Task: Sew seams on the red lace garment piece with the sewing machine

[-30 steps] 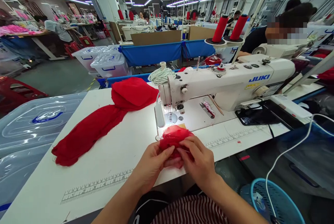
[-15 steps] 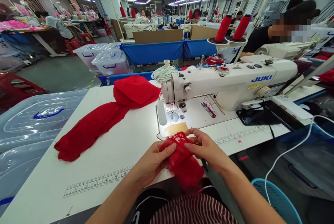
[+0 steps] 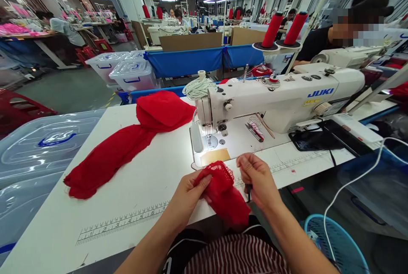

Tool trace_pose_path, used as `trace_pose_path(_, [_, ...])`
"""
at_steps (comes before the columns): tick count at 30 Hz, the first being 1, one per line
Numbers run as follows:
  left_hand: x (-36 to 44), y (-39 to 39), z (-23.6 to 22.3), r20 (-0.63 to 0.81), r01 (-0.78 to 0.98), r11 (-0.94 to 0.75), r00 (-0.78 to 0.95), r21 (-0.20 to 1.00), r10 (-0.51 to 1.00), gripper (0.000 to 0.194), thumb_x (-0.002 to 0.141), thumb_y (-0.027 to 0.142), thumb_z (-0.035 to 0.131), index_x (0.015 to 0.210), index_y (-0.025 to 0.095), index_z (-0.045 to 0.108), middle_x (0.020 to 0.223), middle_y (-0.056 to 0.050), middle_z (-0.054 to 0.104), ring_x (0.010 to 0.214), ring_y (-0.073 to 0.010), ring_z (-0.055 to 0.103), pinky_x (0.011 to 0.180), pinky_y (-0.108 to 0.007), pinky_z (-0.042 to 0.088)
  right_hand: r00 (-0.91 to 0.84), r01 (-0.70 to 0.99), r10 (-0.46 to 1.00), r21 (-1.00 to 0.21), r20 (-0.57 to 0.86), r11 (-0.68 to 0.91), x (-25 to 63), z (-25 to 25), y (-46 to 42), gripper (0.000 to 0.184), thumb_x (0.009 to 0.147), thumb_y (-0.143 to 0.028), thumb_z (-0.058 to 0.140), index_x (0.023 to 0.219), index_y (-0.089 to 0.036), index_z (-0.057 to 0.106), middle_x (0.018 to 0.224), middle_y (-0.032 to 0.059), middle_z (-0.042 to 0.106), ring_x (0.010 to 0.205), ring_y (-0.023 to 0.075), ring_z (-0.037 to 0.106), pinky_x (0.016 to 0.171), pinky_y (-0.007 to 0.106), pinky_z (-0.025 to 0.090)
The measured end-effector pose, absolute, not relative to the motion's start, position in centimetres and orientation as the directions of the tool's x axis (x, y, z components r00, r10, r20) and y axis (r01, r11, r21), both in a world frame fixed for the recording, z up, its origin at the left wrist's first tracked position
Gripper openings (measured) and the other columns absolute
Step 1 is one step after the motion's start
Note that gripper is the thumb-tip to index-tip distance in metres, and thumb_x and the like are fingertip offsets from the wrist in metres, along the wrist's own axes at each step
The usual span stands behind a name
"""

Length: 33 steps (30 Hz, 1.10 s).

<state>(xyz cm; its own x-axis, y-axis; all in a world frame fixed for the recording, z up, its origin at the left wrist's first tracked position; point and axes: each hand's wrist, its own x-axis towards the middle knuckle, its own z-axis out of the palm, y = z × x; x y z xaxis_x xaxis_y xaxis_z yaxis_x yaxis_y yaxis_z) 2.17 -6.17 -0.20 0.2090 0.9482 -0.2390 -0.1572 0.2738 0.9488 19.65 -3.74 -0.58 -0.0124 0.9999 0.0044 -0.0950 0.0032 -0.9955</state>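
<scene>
My left hand (image 3: 193, 191) pinches a piece of red lace-edged fabric (image 3: 225, 193) between thumb and fingers. The fabric hangs down over the front edge of the table towards my lap. Apart from it, just to the right, my right hand (image 3: 256, 176) is closed around a slim dark-handled tool (image 3: 248, 191); most of the tool is hidden by the fingers, so its exact kind does not show. Both hands are in front of the white sewing machine (image 3: 277, 99), whose needle area is lit. A long bundle of red fabric (image 3: 111, 157) lies on the table to the left.
Red-handled snips (image 3: 255, 131) and a phone-like black device (image 3: 314, 140) lie by the machine. Clear lidded bins (image 3: 41, 142) stand at the left. A blue basket (image 3: 338, 244) is below right. Another person (image 3: 315, 46) sits at a machine at the back right.
My right hand has come away from the red fabric, moving slightly right, with its fingers closed. The metal point seen earlier beside it is now hidden. My left hand keeps the fabric.
</scene>
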Motion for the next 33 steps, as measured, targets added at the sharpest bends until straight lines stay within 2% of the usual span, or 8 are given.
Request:
trace_pose_path(2, [2.2,-6.1,-0.4,-0.272,-0.173,0.305,0.192,0.936,0.943,0.028,0.077,0.043,0.066,0.077,0.015,0.067,0.064,0.000,0.061,0.059,-0.0111,0.050,0.057,-0.023,0.044,-0.012,-0.090,1.000,-0.996,-0.017,-0.018,20.3,-0.6,-3.6,0.030,0.084,-0.046,0.052,0.069,-0.020,0.050,0.047,-0.0092,0.030,0.040,0.0068,0.019,0.039,0.020,0.018])
trace_pose_path(8, [3.4,-6.0,-0.1,-0.161,-0.076,0.182,0.226,0.980,0.961,0.029,0.079,0.045,0.061,0.078,0.016,0.068,0.067,-0.001,0.061,0.062,-0.0139,0.052,0.060,-0.027,0.047,-0.077,0.378,0.921,-0.843,0.383,0.382,19.1,-0.7,-5.0,0.017,0.087,-0.032,0.052,0.079,-0.020,0.062,0.080,0.0037,0.061,0.067,0.0138,0.053,0.063,0.026,0.041])
trace_pose_path(15, [2.7,-6.2,-0.1,-0.249,-0.095,0.273,0.207,0.957,0.946,0.031,0.081,0.044,0.061,0.070,0.016,0.063,0.061,0.000,0.059,0.058,-0.0124,0.050,0.059,-0.026,0.044,0.105,0.158,0.982,-0.978,0.156,0.139,20.0,-0.6,-4.3,0.028,0.091,-0.042,0.046,0.072,-0.022,0.050,0.058,-0.0035,0.045,0.051,0.0116,0.040,0.048,0.024,0.033])
trace_pose_path(19, [3.2,-6.2,0.0,-0.201,-0.096,0.226,0.221,0.969,0.954,0.028,0.081,0.043,0.061,0.085,0.016,0.068,0.070,-0.001,0.062,0.065,-0.0142,0.052,0.063,-0.027,0.047,-0.049,0.387,0.919,-0.840,0.392,0.379,19.1,-0.8,-5.1,0.016,0.088,-0.033,0.052,0.081,-0.022,0.061,0.084,0.0053,0.061,0.073,0.0163,0.055,0.064,0.028,0.043])
trace_pose_path(21, [3.4,-6.3,0.0,-0.187,-0.084,0.211,0.233,0.974,0.954,0.028,0.082,0.043,0.060,0.085,0.016,0.069,0.070,-0.001,0.061,0.065,-0.0146,0.052,0.065,-0.028,0.047,-0.024,0.399,0.909,-0.830,0.416,0.391,18.7,-0.8,-5.2,0.019,0.089,-0.032,0.048,0.078,-0.022,0.059,0.081,0.0056,0.060,0.074,0.0170,0.055,0.067,0.030,0.043])
trace_pose_path(26, [3.0,-6.2,-0.3,-0.234,-0.079,0.257,0.225,0.963,0.946,0.029,0.082,0.043,0.059,0.090,0.018,0.071,0.064,0.000,0.059,0.058,-0.0129,0.049,0.063,-0.027,0.045,-0.052,-0.066,0.999,-0.998,0.005,0.001,19.4,0.4,-4.5,0.028,0.090,-0.047,0.047,0.076,-0.022,0.046,0.053,-0.0059,0.038,0.048,0.0102,0.032,0.046,0.023,0.028])
trace_pose_path(29, [2.6,-6.1,-0.1,-0.234,-0.089,0.254,0.193,0.963,0.953,0.027,0.080,0.040,0.060,0.093,0.019,0.071,0.062,0.001,0.059,0.055,-0.0119,0.046,0.058,-0.026,0.040,-0.240,-0.376,0.958,-0.896,-0.153,-0.238,20.9,1.5,-4.5,0.032,0.084,-0.049,0.058,0.074,-0.022,0.043,0.055,-0.0074,0.034,0.044,0.0066,0.025,0.042,0.020,0.016])
trace_pose_path(33, [2.1,-6.1,0.1,-0.116,0.125,0.098,0.145,0.987,0.983,0.023,0.085,0.030,0.050,0.093,0.020,0.070,0.064,0.001,0.059,0.058,-0.0129,0.047,0.058,-0.025,0.037,-0.267,-0.448,0.942,-0.839,-0.205,-0.309,24.2,1.9,-5.7,0.039,0.075,-0.045,0.070,0.068,-0.022,0.040,0.054,-0.0101,0.022,0.042,0.0046,0.011,0.038,0.019,0.010])
